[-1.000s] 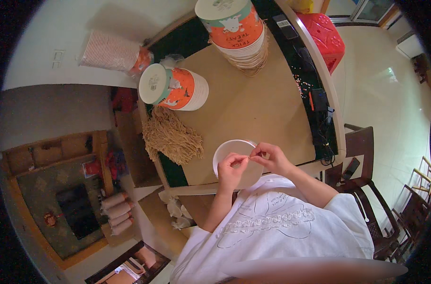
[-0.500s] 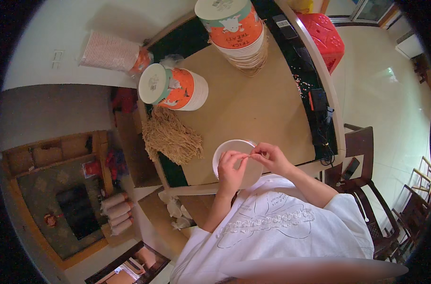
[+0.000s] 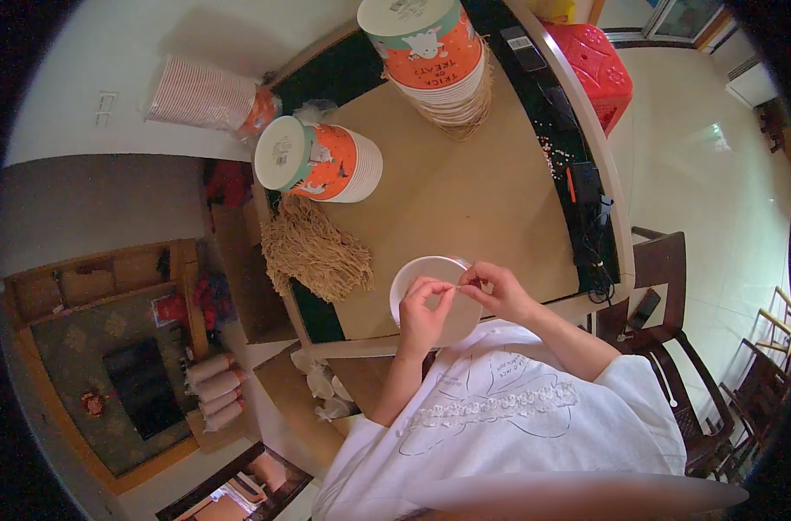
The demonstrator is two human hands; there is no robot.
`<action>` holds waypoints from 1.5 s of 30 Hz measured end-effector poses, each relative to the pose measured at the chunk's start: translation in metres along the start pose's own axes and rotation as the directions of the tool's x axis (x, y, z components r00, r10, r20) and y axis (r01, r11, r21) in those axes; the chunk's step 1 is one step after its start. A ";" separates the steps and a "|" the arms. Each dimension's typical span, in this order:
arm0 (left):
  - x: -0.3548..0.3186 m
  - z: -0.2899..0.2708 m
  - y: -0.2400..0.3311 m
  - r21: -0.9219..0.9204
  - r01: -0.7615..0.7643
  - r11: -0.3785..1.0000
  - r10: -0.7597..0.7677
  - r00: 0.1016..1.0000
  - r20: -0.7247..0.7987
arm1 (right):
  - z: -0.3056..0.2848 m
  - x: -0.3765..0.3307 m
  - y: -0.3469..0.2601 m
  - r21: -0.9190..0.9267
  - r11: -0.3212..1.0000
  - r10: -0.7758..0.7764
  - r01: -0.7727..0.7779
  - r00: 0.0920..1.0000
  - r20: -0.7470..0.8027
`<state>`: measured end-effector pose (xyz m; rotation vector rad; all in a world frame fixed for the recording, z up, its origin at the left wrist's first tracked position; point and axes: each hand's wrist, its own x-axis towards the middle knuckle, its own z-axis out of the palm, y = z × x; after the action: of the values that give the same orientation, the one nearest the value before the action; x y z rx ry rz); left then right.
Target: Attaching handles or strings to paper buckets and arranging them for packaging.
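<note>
Over the mouth of a white paper bucket point(image 3: 410, 271) at the table's near edge, my left hand point(image 3: 423, 311) and my right hand point(image 3: 500, 293) meet at the fingertips. Both are closed in a pinch, thumb against forefinger. Whatever they pinch between them is too small to make out. The bucket's pale inside shows below my fingers, and its near side sits against my white shirt. Left of it lies a heap of tan cords point(image 3: 313, 252). Beyond the heap, a stack of orange and white paper buckets point(image 3: 330, 165) rests on its side.
A taller stack of buckets point(image 3: 435, 65) with tan cord handles stands at the far side. Small beads point(image 3: 552, 156), a black box point(image 3: 585, 184) and cables line the right edge. A wrapped bucket stack point(image 3: 204, 95) is at far left; a red stool point(image 3: 591, 74) is beyond the table.
Hardly anything differs. My fingertips shift very slightly over the bucket, still pinched together.
</note>
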<state>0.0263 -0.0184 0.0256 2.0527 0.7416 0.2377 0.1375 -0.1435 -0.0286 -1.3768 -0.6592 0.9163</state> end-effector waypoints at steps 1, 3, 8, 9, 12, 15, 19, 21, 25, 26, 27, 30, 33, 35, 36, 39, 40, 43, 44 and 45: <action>0.000 0.000 -0.001 0.003 -0.004 1.000 0.004 1.000 -0.007 | 0.000 0.000 0.000 0.000 1.000 0.000 0.000 1.000 0.000; 0.000 0.001 -0.001 0.008 -0.007 1.000 0.007 1.000 -0.015 | -0.001 0.001 -0.001 -0.025 1.000 0.008 -0.008 1.000 0.005; 0.002 -0.001 0.012 0.176 -0.122 0.977 0.132 0.990 -0.045 | -0.002 0.001 -0.001 -0.029 1.000 0.005 -0.005 1.000 -0.006; 0.002 -0.001 0.012 0.176 -0.122 0.977 0.131 0.990 -0.045 | -0.002 0.001 -0.002 -0.031 1.000 -0.007 0.007 1.000 -0.005; 0.002 0.000 0.006 0.223 -0.156 0.962 0.165 0.986 -0.022 | -0.001 0.001 -0.001 -0.030 1.000 0.007 -0.007 1.000 -0.001; 0.001 0.002 0.002 0.199 -0.127 0.972 0.136 0.990 -0.035 | 0.000 0.000 0.001 -0.034 0.999 0.010 -0.010 1.000 -0.011; -0.004 0.004 0.013 0.308 -0.145 0.940 0.199 0.968 -0.154 | 0.000 0.001 0.002 -0.037 0.999 0.006 -0.008 0.999 -0.034; -0.004 0.005 0.014 0.362 -0.195 0.912 0.254 0.960 -0.121 | 0.000 0.001 0.003 -0.037 0.999 -0.008 0.006 0.999 -0.052; -0.005 0.008 0.012 0.417 -0.225 0.881 0.296 0.948 -0.113 | 0.000 0.001 0.001 -0.043 0.999 -0.015 0.013 0.999 -0.050; -0.005 0.009 0.011 0.413 -0.224 0.883 0.296 0.948 -0.118 | 0.001 0.001 0.002 -0.048 0.999 -0.022 0.020 0.998 -0.052; -0.005 0.009 0.011 0.412 -0.224 0.883 0.296 0.948 -0.118 | 0.001 0.001 0.002 -0.054 0.998 -0.029 0.026 0.998 -0.054; -0.003 0.010 0.009 0.419 -0.242 0.875 0.311 0.945 -0.103 | 0.000 0.001 -0.002 -0.067 0.997 -0.030 0.027 0.999 -0.042; -0.001 0.010 0.008 0.412 -0.250 0.876 0.311 0.946 -0.089 | 0.000 0.002 -0.001 -0.072 0.997 -0.042 0.039 0.998 -0.042; -0.001 0.010 0.008 0.368 -0.231 0.901 0.284 0.954 -0.098 | 0.000 0.001 -0.001 -0.067 0.997 -0.038 0.035 0.998 -0.040; 0.000 0.010 0.007 0.369 -0.231 0.901 0.284 0.954 -0.097 | 0.000 0.001 0.000 -0.062 0.998 -0.033 0.031 0.999 -0.039; 0.001 0.010 0.001 0.164 -0.201 0.966 0.221 0.969 -0.112 | -0.001 0.001 0.002 -0.056 0.998 -0.015 0.013 1.000 -0.023; 0.001 0.010 -0.001 0.075 -0.142 0.987 0.149 0.984 -0.099 | -0.001 0.001 0.003 -0.055 0.998 -0.015 0.013 1.000 -0.023; 0.001 0.009 0.001 -0.058 -0.044 0.997 0.040 0.997 -0.072 | -0.002 0.001 0.005 0.002 1.000 0.006 -0.006 1.000 -0.009; 0.001 0.009 0.002 -0.102 -0.008 0.995 0.002 0.998 -0.062 | -0.003 0.001 0.006 0.024 1.000 0.014 -0.014 1.000 0.005; 0.001 0.010 0.002 -0.102 -0.009 0.995 0.002 0.998 -0.062 | -0.003 0.001 0.006 0.046 0.999 0.022 -0.023 1.000 0.019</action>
<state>0.0318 -0.0253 0.0215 1.9585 0.7464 0.3366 0.1395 -0.1444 -0.0350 -1.3386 -0.6343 0.9577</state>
